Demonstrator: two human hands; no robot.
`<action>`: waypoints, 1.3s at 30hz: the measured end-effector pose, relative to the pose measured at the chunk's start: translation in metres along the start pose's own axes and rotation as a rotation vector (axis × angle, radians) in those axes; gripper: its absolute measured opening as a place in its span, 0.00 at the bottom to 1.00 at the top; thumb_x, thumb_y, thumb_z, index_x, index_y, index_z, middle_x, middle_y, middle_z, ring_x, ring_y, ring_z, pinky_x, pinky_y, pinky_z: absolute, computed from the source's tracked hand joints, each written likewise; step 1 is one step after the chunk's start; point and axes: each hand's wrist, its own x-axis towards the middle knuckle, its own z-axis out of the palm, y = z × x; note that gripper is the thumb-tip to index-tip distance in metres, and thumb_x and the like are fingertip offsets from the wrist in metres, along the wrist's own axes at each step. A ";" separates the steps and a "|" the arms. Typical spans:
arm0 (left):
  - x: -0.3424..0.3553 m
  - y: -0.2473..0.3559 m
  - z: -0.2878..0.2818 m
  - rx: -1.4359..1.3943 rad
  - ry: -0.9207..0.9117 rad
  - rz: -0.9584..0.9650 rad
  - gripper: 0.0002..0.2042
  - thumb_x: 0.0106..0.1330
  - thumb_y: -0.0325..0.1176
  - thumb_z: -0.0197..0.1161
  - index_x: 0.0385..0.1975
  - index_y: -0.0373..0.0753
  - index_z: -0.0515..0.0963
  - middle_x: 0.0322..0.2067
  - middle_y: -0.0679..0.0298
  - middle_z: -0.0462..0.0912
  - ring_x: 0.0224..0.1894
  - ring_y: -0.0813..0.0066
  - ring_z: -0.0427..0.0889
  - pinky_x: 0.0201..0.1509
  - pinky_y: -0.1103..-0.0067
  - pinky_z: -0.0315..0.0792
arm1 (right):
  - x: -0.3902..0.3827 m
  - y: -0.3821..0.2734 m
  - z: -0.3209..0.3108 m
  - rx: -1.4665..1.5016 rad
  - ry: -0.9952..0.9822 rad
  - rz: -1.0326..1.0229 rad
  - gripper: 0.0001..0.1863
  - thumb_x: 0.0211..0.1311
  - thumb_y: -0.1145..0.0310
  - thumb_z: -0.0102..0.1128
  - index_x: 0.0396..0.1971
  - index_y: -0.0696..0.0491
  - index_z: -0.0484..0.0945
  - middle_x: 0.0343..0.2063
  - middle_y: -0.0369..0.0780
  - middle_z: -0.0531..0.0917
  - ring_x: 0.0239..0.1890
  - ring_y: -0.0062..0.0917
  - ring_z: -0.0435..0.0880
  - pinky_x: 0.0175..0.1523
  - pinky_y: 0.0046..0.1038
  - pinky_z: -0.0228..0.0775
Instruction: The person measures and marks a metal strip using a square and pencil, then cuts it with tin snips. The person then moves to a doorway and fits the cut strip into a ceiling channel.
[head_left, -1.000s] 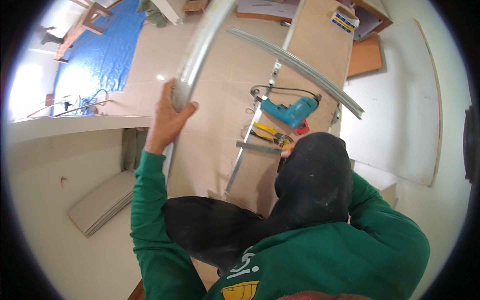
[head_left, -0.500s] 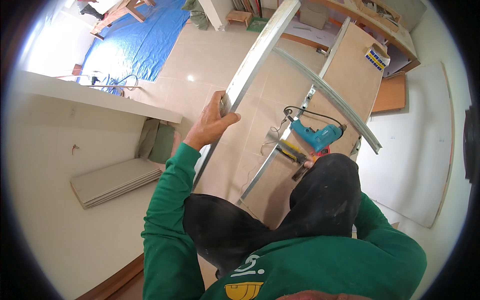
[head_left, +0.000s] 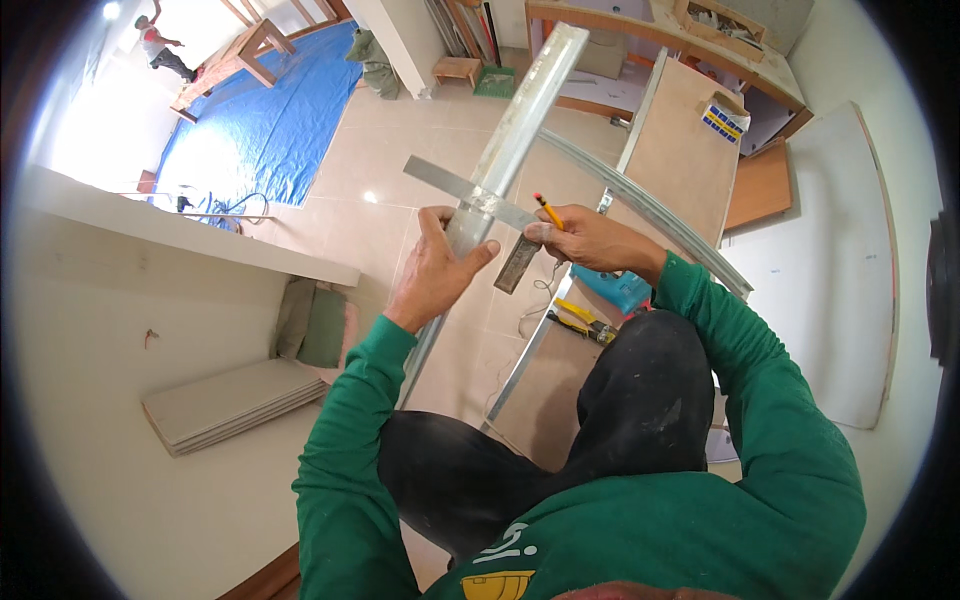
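Observation:
My left hand (head_left: 436, 272) grips a long galvanized metal channel (head_left: 528, 108) that slants up and away from my lap. Across the channel lies the steel blade of a try square (head_left: 440, 179). My right hand (head_left: 598, 240) holds the square by its dark stock, with a yellow pencil (head_left: 549, 212) sticking up between the fingers. Beneath my right forearm, a teal power drill (head_left: 612, 288) is partly hidden. Yellow-and-black snips (head_left: 586, 322) rest beside my right knee, on the board below.
A second, thinner metal channel (head_left: 640, 200) slopes down to the right over a long brown board (head_left: 690, 125). A small box (head_left: 724, 118) sits on that board. Stacked panels (head_left: 235, 385) lie at left. Far left, a person (head_left: 165, 45) stands by a wooden bench (head_left: 235, 62) and blue tarp (head_left: 280, 130).
My right hand has risen from beside my right knee with the try square, which now lies across the channel. The pencil has come into view, and my forearm now covers part of the drill.

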 end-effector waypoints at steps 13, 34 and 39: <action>-0.009 0.005 0.002 0.040 -0.057 0.221 0.49 0.58 0.43 0.86 0.67 0.35 0.53 0.60 0.41 0.69 0.65 0.48 0.73 0.70 0.54 0.71 | 0.005 -0.023 0.026 0.001 0.194 -0.016 0.27 0.83 0.48 0.61 0.38 0.62 0.85 0.22 0.36 0.74 0.29 0.21 0.71 0.37 0.33 0.68; -0.006 0.017 -0.002 0.144 0.001 0.276 0.46 0.58 0.40 0.84 0.73 0.40 0.59 0.63 0.43 0.73 0.66 0.46 0.76 0.71 0.54 0.72 | 0.011 -0.020 0.034 0.114 0.259 -0.149 0.29 0.83 0.49 0.61 0.36 0.65 0.83 0.22 0.38 0.71 0.28 0.23 0.67 0.36 0.35 0.66; -0.006 0.017 -0.001 0.147 -0.002 0.296 0.46 0.58 0.39 0.83 0.73 0.40 0.59 0.62 0.43 0.72 0.64 0.45 0.77 0.69 0.54 0.73 | 0.009 -0.020 0.034 0.108 0.269 -0.158 0.29 0.82 0.48 0.61 0.35 0.65 0.83 0.22 0.38 0.70 0.27 0.24 0.67 0.36 0.36 0.66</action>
